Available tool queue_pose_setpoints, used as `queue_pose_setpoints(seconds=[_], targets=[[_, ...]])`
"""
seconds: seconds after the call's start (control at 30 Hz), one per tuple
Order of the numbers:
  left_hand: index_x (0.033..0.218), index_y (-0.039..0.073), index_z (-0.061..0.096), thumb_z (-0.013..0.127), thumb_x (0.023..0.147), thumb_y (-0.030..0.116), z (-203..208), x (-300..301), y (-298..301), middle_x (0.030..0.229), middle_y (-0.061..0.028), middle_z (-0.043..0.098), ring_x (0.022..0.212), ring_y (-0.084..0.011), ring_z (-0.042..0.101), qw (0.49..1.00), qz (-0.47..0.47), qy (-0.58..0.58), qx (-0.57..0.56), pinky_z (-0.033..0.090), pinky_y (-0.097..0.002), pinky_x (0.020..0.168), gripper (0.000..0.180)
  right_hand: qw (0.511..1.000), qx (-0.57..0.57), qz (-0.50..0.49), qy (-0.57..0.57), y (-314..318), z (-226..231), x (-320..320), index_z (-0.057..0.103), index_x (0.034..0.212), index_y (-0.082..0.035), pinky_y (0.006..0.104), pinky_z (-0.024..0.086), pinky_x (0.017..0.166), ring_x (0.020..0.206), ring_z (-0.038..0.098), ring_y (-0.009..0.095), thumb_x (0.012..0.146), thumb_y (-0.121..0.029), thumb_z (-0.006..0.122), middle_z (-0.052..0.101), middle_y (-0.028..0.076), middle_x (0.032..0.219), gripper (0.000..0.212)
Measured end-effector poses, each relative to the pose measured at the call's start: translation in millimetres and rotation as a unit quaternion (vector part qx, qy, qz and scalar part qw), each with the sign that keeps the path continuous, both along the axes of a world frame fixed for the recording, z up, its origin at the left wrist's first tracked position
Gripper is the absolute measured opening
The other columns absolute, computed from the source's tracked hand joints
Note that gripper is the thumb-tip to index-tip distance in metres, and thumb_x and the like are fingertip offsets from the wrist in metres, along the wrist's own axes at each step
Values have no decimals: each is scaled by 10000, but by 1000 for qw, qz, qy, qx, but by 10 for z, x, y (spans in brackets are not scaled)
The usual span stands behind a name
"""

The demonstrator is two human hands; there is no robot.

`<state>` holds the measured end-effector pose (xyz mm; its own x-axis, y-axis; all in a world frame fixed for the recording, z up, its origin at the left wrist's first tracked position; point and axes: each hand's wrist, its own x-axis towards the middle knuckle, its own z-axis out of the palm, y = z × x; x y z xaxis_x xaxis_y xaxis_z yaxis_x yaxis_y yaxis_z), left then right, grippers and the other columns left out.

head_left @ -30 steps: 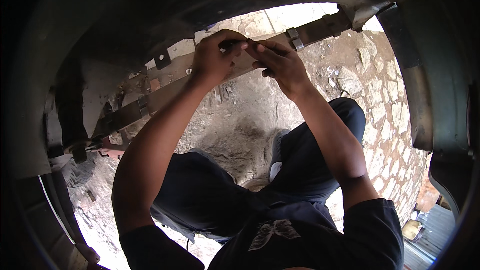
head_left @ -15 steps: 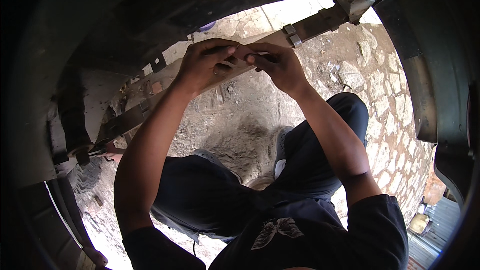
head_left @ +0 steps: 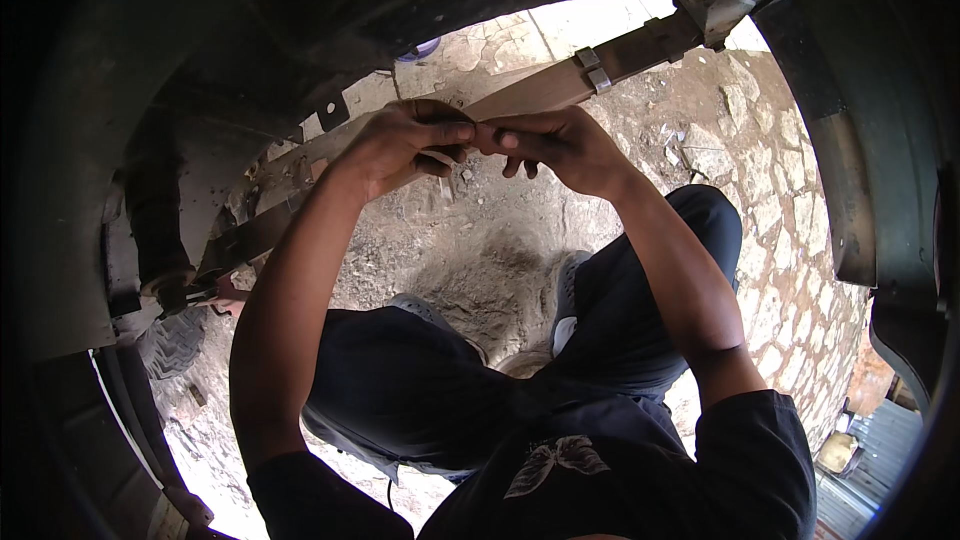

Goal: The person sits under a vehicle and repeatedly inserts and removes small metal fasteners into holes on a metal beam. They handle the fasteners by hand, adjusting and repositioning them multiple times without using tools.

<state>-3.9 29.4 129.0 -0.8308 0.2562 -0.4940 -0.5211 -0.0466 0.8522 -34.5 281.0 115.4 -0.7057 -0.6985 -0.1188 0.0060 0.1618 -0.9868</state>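
Note:
My left hand (head_left: 412, 148) and my right hand (head_left: 565, 148) meet at the fingertips in front of a long flat leaf spring (head_left: 535, 92). The left thumb and index finger are pinched together. On the right, thumb and index finger press together, while other fingers hang lower, partly bent. Anything between the two pinches is too small or too hidden to name. Both hands look apart from the spring, though the left one covers part of it. A metal clamp (head_left: 593, 70) wraps the spring beyond my right hand.
Dark vehicle bodywork (head_left: 330, 20) arches over the hands, and a curved panel (head_left: 850, 190) stands at the right. A shock absorber (head_left: 155, 230) hangs at the left beside a perforated bracket (head_left: 331, 110). Below are dusty ground (head_left: 480, 270), stone paving (head_left: 780, 270) and my bent knees (head_left: 690, 230).
Both hands have come slightly lower and nearer to me, still fingertip to fingertip. The right hand's lower fingers have spread downward, and more of the spring shows above the hands.

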Motion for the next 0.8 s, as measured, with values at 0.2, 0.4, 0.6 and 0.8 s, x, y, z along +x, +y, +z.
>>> queue_pose_setpoints(seconds=[0.2, 0.4, 0.6, 0.8], targets=[[1085, -10, 697, 812, 871, 179, -89, 0, 36, 922, -78, 721, 786, -148, 706, 999, -17, 49, 12, 616, -278, 663, 308, 999, -23, 10, 25, 24, -108, -31, 695, 1253, -35, 279, 543, 702, 839, 678, 111, 1011, -211, 657, 753, 65, 1013, 302], [1066, -32, 722, 786, 891, 168, 59, -22, 184, 978, -78, 736, 814, -155, 713, 994, 30, 107, -2, 632, -293, 689, 273, 993, -64, -83, 52, -23, -76, -25, 682, 1124, 37, 282, 547, 721, 788, 665, 121, 1000, -156, 661, 728, 86, 963, 230], [1073, 2, 729, 751, 908, 197, -8, -40, 224, 1004, -66, 735, 904, -150, 701, 975, -4, 213, -67, 569, -300, 760, 256, 995, -49, -73, 36, -5, -57, -65, 682, 1132, 26, 271, 546, 710, 780, 693, 124, 976, -118, 680, 732, 86, 954, 213], [1077, -1, 733, 786, 894, 175, -95, -64, 100, 989, -68, 734, 932, -139, 693, 993, -12, 115, -15, 571, -282, 824, 259, 997, -63, -25, -28, 33, 48, -19, 705, 1139, -5, 274, 542, 739, 841, 707, 125, 950, -122, 712, 749, 72, 1017, 222]])
